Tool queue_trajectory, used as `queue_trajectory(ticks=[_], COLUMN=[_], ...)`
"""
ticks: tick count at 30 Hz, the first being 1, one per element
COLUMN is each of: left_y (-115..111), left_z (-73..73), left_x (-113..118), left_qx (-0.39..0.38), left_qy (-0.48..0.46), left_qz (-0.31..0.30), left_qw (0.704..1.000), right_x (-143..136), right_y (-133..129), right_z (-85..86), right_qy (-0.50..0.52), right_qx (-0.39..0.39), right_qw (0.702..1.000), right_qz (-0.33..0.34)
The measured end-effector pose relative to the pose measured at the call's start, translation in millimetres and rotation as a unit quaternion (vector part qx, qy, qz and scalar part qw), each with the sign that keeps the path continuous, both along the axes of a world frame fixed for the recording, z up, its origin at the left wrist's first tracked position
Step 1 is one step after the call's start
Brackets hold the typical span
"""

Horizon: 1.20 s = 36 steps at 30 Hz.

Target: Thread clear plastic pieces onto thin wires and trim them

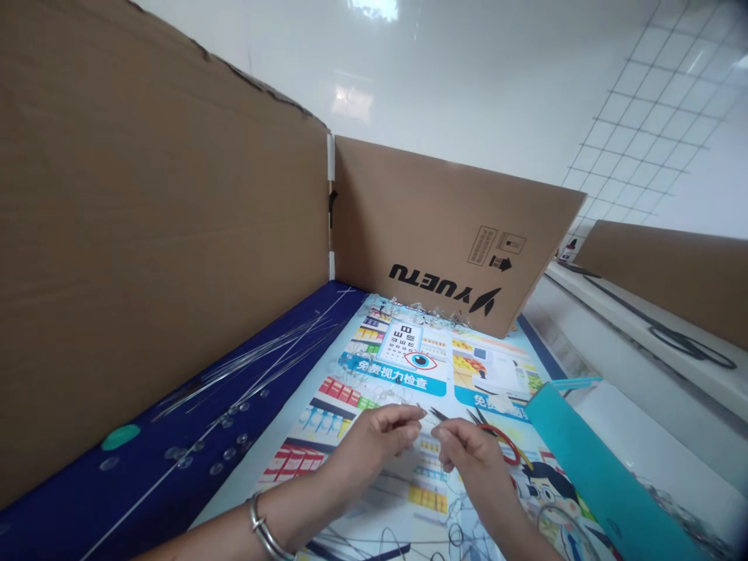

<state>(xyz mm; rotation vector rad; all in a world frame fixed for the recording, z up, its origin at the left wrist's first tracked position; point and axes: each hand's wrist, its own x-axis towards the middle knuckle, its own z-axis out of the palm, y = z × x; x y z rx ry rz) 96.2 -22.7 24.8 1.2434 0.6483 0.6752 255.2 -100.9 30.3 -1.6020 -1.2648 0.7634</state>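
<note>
Over the printed poster mat (356, 358), my left hand (382, 436) has its thumb and fingertips pinched together. Whatever lies in that pinch is too small to make out. Facing it across a small gap, my right hand (476, 463) also pinches with thumb and forefinger, on something I cannot make out. A dark pointed tip (437, 414) shows just beyond the right fingertips. Behind the right hand lies a red-handled cutting tool (508, 444), partly hidden by that hand. Thin wires (374, 545) lie loose and looped on the mat below both hands.
Cardboard walls stand at the left (164, 234) and back (421, 226). Long thin wires (251, 354) and clear round discs (227, 452) rest on blue cloth. Small clear pieces (421, 314) line the back wall. A teal box (608, 467) holding wire pieces stands at right.
</note>
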Motion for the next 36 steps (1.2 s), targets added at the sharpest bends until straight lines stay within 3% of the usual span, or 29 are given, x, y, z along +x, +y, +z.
queue_trajectory(ticks=[4,8,13,20,36], left_y=[-4,-2,-2,-4,-6], left_z=[-0.9,-1.1,-2.6,-3.8,-5.5], left_x=[0,-1,0,2,0], left_qx=[0.025,0.03,-0.004,-0.038,-0.055], left_qy=[-0.028,-0.05,-0.058,-0.079,-0.095], left_qz=[0.007,0.014,0.007,-0.009,-0.043], left_qw=[0.999,0.998,0.998,0.996,0.993], right_x=[-8,-12,-16,-22,-20], right_y=[0,-2,-4,-4,-5], right_z=[-2.7,-3.3,-8.6,-11.7,-30.5], right_qy=[0.11,0.153,0.187,0.21,0.321], right_qx=[-0.015,-0.029,-0.032,-0.02,-0.081], right_qw=[0.994,0.987,0.978,0.975,0.926], right_qz=[0.023,0.048,0.085,0.071,0.18])
